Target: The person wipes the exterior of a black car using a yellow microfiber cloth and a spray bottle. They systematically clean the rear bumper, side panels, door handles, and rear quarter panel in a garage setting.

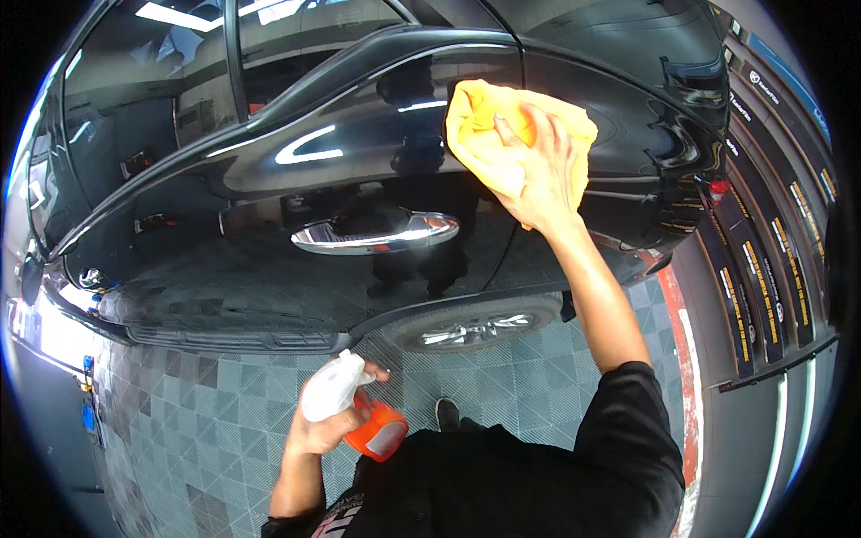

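Pressed against the glossy black car [296,193] is a folded yellow cloth [480,112], spread near the seam between the rear door and the rear panel. My right hand [543,170] lies over it with the arm stretched out, fingers bent into the fabric. Lower down and away from the car, my left hand [327,432] grips a spray bottle [386,435] with a white trigger head and an orange-red body. Its fingers wrap round the neck below the head. A chrome door handle [381,235] sits left of the cloth.
Below the car body shows a rear wheel [475,332] with a silver rim. Grey patterned floor tiles [197,412] run beneath me, bordered on the right by a red and white strip [686,359]. Dark display boxes [762,233] line the right wall.
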A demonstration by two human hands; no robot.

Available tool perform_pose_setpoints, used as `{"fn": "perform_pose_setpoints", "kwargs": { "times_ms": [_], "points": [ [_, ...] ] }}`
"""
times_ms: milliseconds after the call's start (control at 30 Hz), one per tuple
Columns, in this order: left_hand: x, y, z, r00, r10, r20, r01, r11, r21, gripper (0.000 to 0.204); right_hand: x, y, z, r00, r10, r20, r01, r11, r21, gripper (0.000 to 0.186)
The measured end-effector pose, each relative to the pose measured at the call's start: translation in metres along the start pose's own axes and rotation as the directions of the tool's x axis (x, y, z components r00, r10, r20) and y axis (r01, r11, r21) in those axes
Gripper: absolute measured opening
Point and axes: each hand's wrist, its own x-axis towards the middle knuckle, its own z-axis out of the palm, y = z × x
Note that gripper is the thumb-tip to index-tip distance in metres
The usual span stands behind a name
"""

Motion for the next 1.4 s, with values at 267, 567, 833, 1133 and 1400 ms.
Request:
{"fn": "perform_pose_setpoints", "kwargs": {
  "times_ms": [267,567,833,1133,1400],
  "points": [
    [0.006,0.006,0.004,0.998,-0.054,0.014,0.054,0.998,-0.024,0.054,0.069,-0.111,0.052,0.957,0.252,-0.141,-0.155,0.861,0.484,0.066],
    [-0.008,0.017,-0.009,0.995,0.075,-0.065,-0.07,0.994,0.085,0.054,0.015,-0.022,0.013,0.931,0.133,-0.341,-0.118,0.991,0.067,0.062],
    [0.002,0.026,-0.013,0.999,-0.009,-0.053,0.015,0.992,0.127,0.054,-0.007,-0.052,0.023,0.974,0.054,-0.22,0.013,0.956,0.295,0.066],
    [-0.003,0.02,-0.011,0.989,-0.099,-0.111,0.107,0.992,0.061,0.057,-0.006,-0.032,0.014,0.988,0.065,-0.141,-0.024,0.962,0.272,0.061],
    [-0.003,0.016,-0.009,0.99,-0.08,-0.12,0.087,0.995,0.052,0.058,-0.014,-0.047,0.019,0.972,0.007,-0.235,0.069,0.947,0.315,0.049]
  ]
}}
